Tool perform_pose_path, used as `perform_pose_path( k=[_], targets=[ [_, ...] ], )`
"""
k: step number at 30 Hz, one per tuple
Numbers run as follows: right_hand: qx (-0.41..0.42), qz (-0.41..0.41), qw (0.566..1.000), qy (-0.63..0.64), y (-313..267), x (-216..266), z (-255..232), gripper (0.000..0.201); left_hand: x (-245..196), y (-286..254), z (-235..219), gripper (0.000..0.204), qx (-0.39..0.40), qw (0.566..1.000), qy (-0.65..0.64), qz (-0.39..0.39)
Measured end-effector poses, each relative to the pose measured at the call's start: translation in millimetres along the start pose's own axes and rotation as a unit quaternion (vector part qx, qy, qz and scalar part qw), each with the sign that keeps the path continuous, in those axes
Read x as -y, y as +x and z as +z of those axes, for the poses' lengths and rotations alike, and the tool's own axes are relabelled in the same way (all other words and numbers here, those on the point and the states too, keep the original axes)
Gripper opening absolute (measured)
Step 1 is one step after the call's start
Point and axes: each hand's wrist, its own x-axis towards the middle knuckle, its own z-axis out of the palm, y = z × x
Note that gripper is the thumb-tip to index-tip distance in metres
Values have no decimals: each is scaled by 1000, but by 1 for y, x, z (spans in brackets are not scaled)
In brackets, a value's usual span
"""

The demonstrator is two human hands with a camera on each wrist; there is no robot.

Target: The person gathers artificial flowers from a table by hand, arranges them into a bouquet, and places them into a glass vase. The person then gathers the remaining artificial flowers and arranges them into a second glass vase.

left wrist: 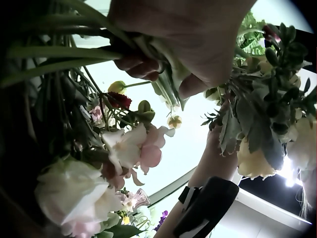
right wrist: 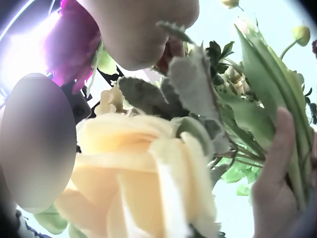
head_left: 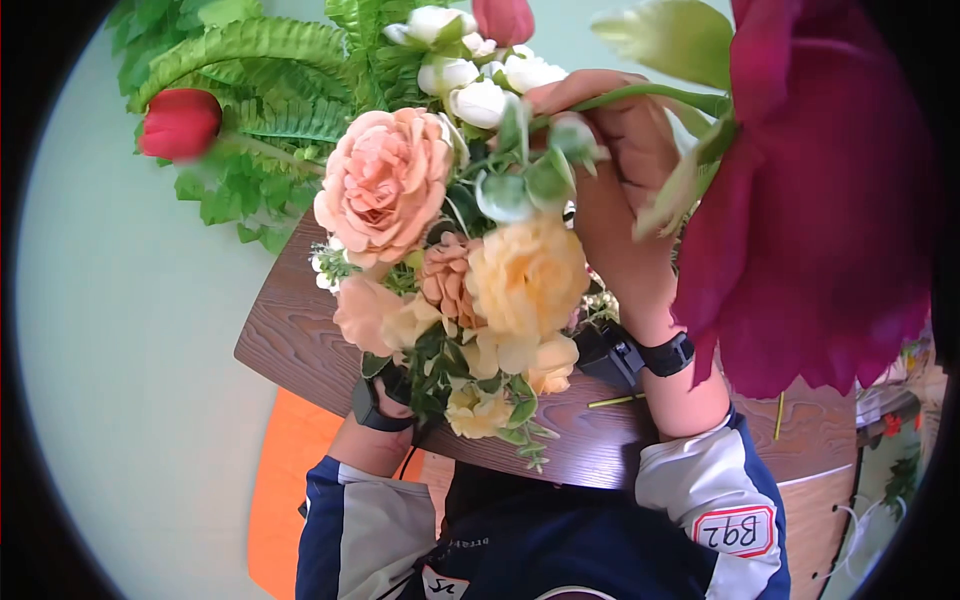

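My left hand (left wrist: 183, 44) grips a bundle of green stems (left wrist: 69, 52); in the head view the blossoms hide it. In the right wrist view its thumb lies along the stems and broad leaves (right wrist: 257, 74). Above that grip spreads a bouquet with a peach rose (head_left: 385, 185), a yellow rose (head_left: 528, 275), small white blossoms (head_left: 480, 100) and a red tulip (head_left: 180, 125). My right hand (head_left: 630, 175), fingers curled at the bouquet's right side, pinches the green stem (head_left: 650, 92) of a large magenta flower (head_left: 820, 220), which hangs close to the head camera.
Beneath the bouquet is a dark wood-grain table (head_left: 300, 320), with cut stem pieces (head_left: 615, 401) lying on it. An orange surface (head_left: 290, 490) shows at the lower left. Fern fronds (head_left: 250, 65) reach out at the upper left. More flowers and leaves (head_left: 900, 430) stand at the right edge.
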Motion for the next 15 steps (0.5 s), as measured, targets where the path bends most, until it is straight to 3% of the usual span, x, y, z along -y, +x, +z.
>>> perform_pose_path(
  k=[1,2,4,5,7,8,10,12,15],
  targets=[
    [50,45,996,55,-3,-6,-5,13,1,3,4,30,1,1000,0,0],
    [49,46,996,52,-1,-18,-10,13,0,15,14,30,3,1000,0,0],
    [70,-155,985,-15,12,-30,-14,11,-2,8,8,30,9,1000,3,2],
    [26,-97,995,26,3,-30,-11,9,-7,7,3,30,12,1000,7,3],
    [36,-95,992,78,7,-24,-12,9,-10,-17,-12,30,20,1000,12,8],
    [48,-87,986,134,7,-23,-13,8,-14,3,-3,30,21,1000,14,8],
    [45,-28,995,89,4,-20,-12,8,-20,-1,-6,30,21,1000,16,8],
    [66,-28,997,-20,6,-21,-14,8,-15,11,6,30,21,1000,17,11],
    [88,-19,996,1,9,-7,-21,14,-24,6,-3,30,20,999,21,16]
  ],
)
